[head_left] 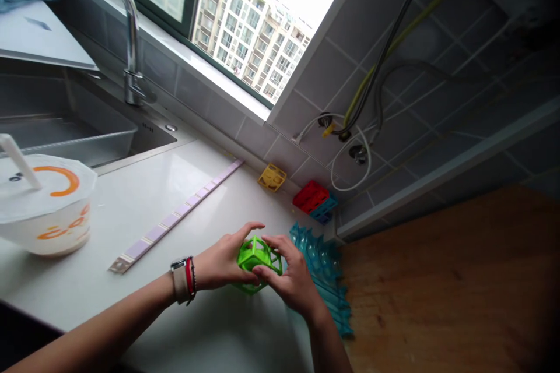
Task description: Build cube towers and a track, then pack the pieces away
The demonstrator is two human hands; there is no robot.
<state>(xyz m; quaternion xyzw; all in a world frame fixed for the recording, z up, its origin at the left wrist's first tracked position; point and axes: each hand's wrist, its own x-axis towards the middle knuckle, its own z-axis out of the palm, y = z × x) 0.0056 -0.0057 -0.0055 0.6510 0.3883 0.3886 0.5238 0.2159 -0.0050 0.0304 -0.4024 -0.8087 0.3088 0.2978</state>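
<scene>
A bright green plastic cube with an open frame [254, 256] is between my two hands, just above or on the white counter; I cannot tell which. My left hand [223, 261] holds its left side, thumb across the lower part and index finger raised clear of it. From the right, my right hand [292, 277] grips the same cube between thumb and fingers. Something rounded and green shows inside the frame. A teal translucent sheet of spiky bumps [321, 274] lies beside and partly behind my right hand.
A yellow cube [272, 178] and stacked red [311, 197] and blue [324, 208] cubes stand by the tiled wall. A lilac strip [175, 217] crosses the white counter [144, 186]. At left are a drink cup with a straw [48, 204], sink [109, 134] and tap [132, 64].
</scene>
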